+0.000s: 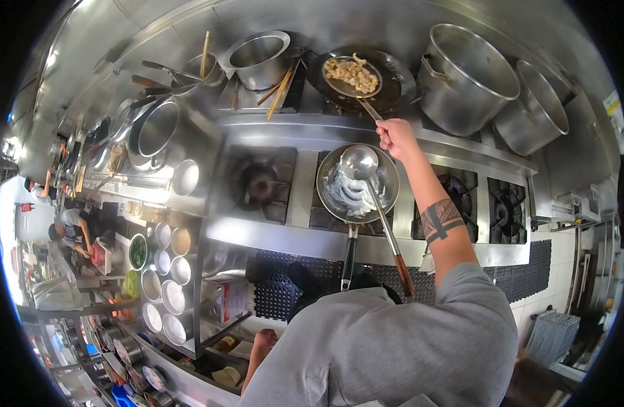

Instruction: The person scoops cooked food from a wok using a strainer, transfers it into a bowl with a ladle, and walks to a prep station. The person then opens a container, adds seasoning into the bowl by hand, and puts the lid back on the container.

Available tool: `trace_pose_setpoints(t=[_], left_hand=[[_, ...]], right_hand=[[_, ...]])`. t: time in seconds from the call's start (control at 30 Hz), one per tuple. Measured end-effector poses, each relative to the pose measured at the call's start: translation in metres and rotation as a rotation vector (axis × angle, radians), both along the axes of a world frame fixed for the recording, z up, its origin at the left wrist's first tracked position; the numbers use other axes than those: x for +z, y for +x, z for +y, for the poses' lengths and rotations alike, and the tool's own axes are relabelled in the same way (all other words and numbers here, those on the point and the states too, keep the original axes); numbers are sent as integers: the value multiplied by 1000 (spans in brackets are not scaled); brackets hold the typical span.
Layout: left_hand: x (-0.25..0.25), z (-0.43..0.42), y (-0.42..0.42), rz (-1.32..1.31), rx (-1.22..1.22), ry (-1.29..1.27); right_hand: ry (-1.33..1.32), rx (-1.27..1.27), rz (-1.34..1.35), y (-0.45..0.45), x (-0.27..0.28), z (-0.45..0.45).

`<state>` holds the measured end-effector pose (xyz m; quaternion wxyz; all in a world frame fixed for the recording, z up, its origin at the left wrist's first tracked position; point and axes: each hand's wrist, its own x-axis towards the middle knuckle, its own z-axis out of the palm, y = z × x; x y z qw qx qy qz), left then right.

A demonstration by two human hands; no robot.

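Observation:
My right hand [397, 139] is closed round the handle of a strainer [369, 108]. Small pale-brown cooked pieces [353, 76] fill the strainer, which rests over a dark wok [397, 78] on the back of the range. Below that arm, a frying pan [323, 193] smeared with something white and creamy sits on a front burner. A steel ladle [359, 163] lies in this pan, its wooden-ended handle pointing toward me. Down at my side, my left hand [264, 338] looks curled shut beside an open drawer area; whether it holds anything is hidden.
Large stockpots [464, 81] stand back right, and a steel pot [258, 61] back left. Round containers of ingredients [173, 296] line the left counter. Bare burners [260, 184] flank the pan. Another person [74, 230] works far left.

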<state>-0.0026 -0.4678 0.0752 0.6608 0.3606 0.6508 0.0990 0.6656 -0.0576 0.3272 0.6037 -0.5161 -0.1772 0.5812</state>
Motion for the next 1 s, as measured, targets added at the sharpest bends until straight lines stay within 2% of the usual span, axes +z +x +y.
trace_pose_setpoints(t=[0.17,0.2,0.27,0.33,0.47,0.63,1.0], left_hand=[[-4,22,2,-310,369,-116],[-2,29,0,-84,-24,87],[6,41,6,145,-420,285],[11,46,15,188,-112,41],[3,39,11,184,-274,221],[-5,27,9,152,-239,128],[-14,19,12,158,-264,174]], right_hand=[[17,60,119,5,-6,-5],[10,46,128,5,-7,-6],[1,31,137,8,-12,-7],[5,33,165,14,-16,-10],[-18,3,194,26,-17,-13],[-34,-61,91,38,-7,-16],[-110,-91,-164,48,-10,-5]])
